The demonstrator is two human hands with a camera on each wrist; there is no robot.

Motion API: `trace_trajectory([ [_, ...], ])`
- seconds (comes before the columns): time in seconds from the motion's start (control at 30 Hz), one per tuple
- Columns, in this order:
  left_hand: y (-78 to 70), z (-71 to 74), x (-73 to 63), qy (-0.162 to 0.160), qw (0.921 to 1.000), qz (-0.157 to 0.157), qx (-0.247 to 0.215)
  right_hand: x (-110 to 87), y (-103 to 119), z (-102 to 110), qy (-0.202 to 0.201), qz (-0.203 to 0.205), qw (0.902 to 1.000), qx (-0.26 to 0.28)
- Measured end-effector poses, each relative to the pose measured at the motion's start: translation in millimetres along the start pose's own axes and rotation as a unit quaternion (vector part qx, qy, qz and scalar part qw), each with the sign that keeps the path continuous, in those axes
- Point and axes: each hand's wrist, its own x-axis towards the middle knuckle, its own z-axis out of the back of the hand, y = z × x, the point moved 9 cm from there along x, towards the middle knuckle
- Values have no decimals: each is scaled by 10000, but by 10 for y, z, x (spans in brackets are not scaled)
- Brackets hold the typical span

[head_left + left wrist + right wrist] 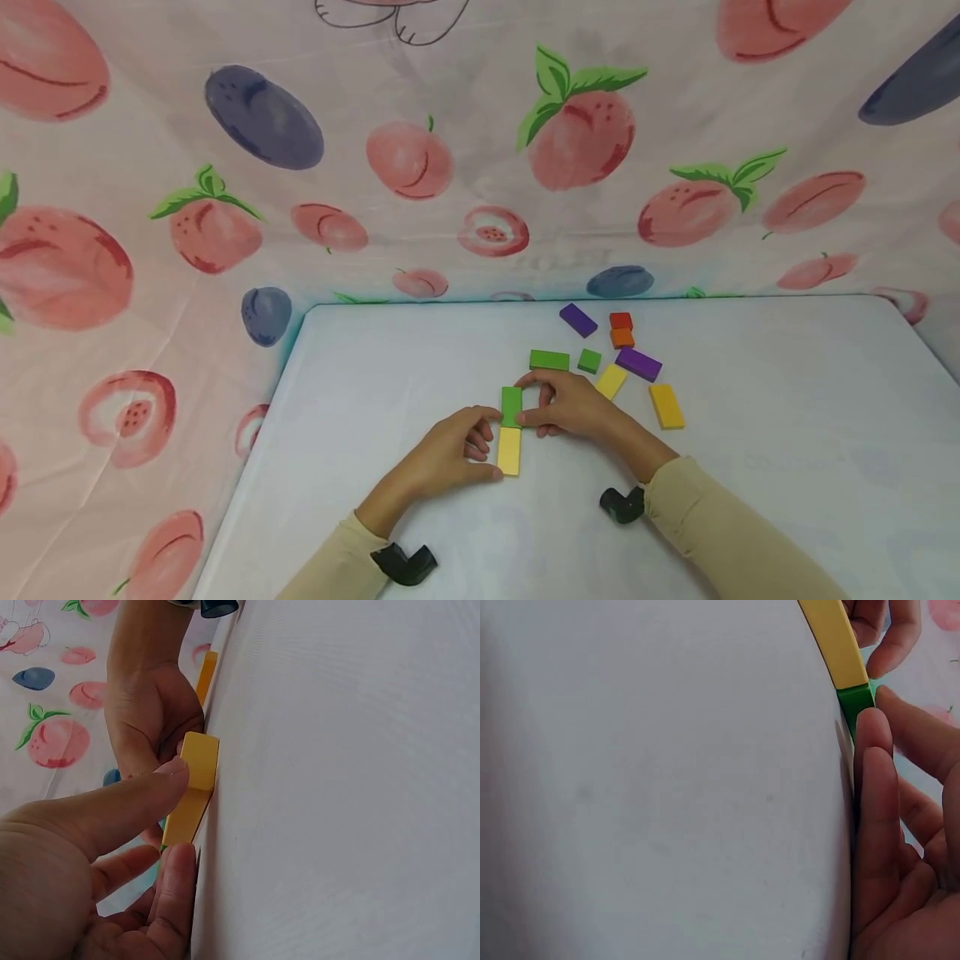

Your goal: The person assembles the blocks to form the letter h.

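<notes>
A light yellow block [508, 452] and a green block [511, 407] lie end to end in a line on the white table, the green one farther away. My left hand [450, 454] holds the yellow block from the left, thumb at its near end and index finger by the joint with the green one. In the left wrist view that thumb presses on the yellow block [196, 765]. From the right, my right hand [570, 406] pinches the green block, index finger at its far end and thumb by its near right side. Fingers partly hide the green block [855, 701] in the right wrist view.
Beyond the right hand lie another green block [550, 360], a small green block [589, 361], two purple blocks [578, 320], a red block [620, 321], an orange block [622, 337] and two yellow blocks [667, 407]. A fruit-patterned cloth [480, 167] hangs behind the table [787, 500].
</notes>
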Motion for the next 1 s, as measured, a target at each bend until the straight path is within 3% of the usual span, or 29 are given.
trace_trajectory([
  [0.13, -51, 6, 5, 40, 9998, -97, 169, -12, 4, 8, 90, 109, 9999, -37],
  [0.23, -118, 37, 6, -115, 9975, -232, 660, -16, 20, 10, 95, 279, 9994, -168],
  [0.37, -210, 81, 26, -434, 9806, -429, 1864, -17, 34, 12, 22, 443, 9984, -350],
  [0.47, -223, 91, 56, -437, 9691, -462, 2384, -19, 38, 15, -26, 473, 9979, -433],
  [0.73, -10, 57, 164, 162, 9766, -307, 2123, -28, 53, 9, -6, 470, 9978, -465],
  [0.87, 41, 80, 166, 236, 9823, -289, 1836, -24, 59, 0, 44, 468, 9979, -438],
  [1.0, 21, 81, 163, 202, 9816, -464, 1843, -18, 43, 5, 27, 458, 9977, -501],
])
